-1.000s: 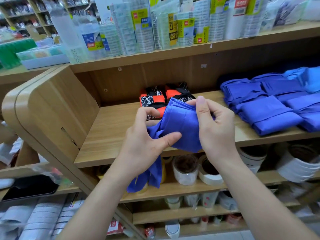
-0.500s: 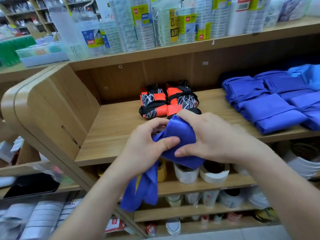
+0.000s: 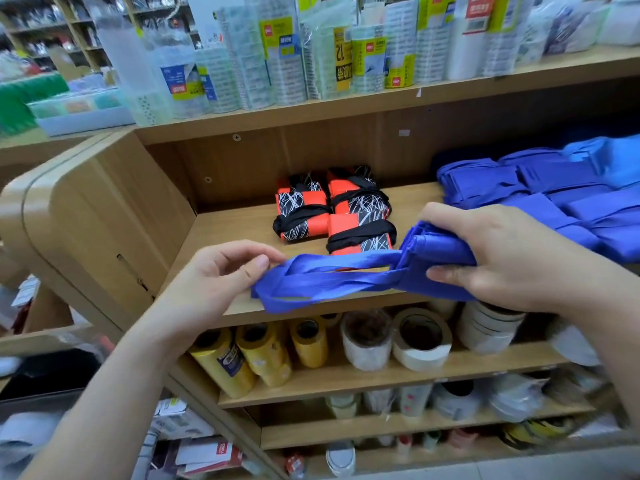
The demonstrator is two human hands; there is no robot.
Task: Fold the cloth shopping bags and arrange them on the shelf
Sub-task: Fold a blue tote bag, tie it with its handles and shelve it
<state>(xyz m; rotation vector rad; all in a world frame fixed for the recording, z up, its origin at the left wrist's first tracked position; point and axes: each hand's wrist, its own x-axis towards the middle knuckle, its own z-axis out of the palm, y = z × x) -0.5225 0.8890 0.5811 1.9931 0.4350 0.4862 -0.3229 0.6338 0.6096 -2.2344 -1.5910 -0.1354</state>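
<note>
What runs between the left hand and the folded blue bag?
Head view: the bag's blue handle straps, stretched from left hand to folded blue bag.

Three orange-and-black cloth bundles sit on the wooden shelf board; folded blue cloth bags stack at their three o'clock, a held blue cloth bag at five o'clock.

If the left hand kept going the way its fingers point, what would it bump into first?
Probably the folded blue cloth bag gripped by the right hand; the left hand pinches its blue handle straps, which lead there. Depth is unclear.
</note>
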